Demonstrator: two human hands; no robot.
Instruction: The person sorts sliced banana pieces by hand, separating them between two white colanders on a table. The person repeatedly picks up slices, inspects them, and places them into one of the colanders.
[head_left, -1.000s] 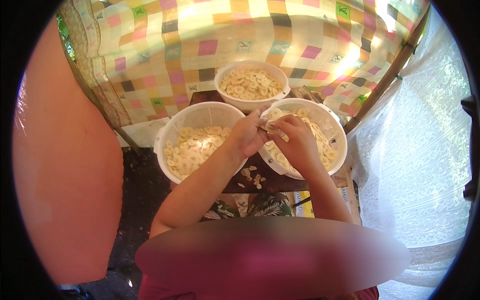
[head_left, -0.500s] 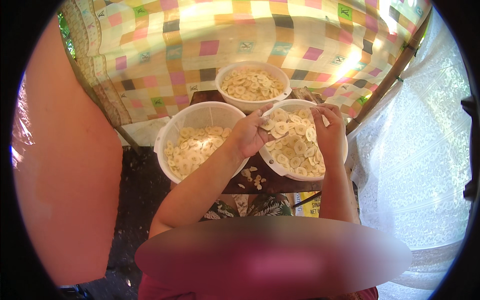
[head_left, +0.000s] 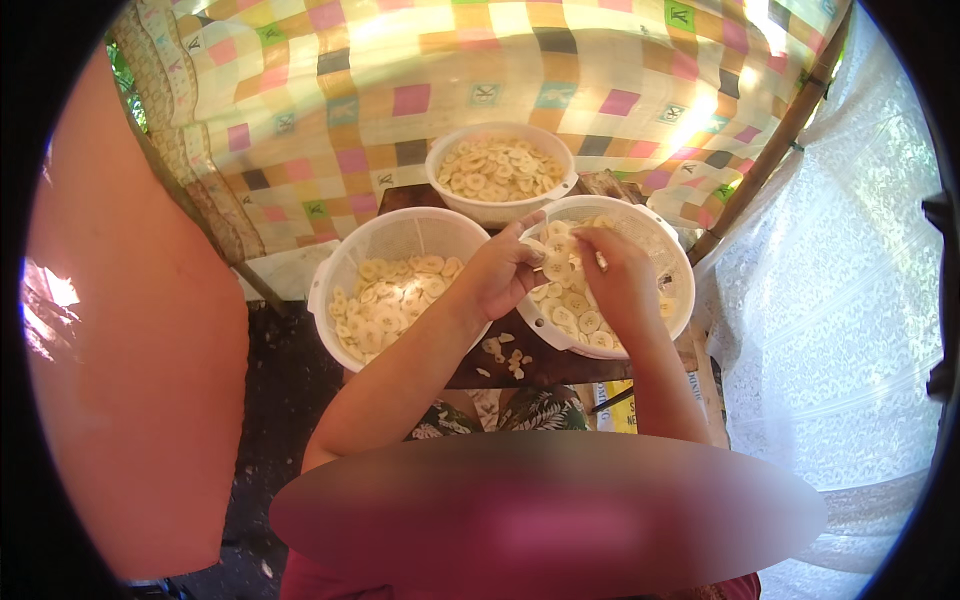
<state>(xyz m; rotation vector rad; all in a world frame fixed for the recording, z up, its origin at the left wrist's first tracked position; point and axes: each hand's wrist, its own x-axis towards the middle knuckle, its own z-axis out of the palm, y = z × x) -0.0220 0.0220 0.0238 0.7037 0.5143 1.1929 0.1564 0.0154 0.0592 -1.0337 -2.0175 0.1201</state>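
My left hand holds several thin banana slices between thumb and fingers, above the near edge of the right white basket. Its thumb presses them from the side. My right hand is closed over the same basket, fingertips pinched at the edge of the held slices; what lies between them is partly hidden. Pale round banana slices fill much of this basket under my hands. To the left, a second white basket holds more slices, and my left forearm crosses its right side.
Behind these, a third white basket is full of slices. The dark wooden table bears small banana scraps near its front edge. A checkered sheet hangs at the back, a white lace curtain at the right, with a pole between.
My right hand has moved left and down from the basket's far right side to the slices in my left hand. The left hand stays nearly in place.
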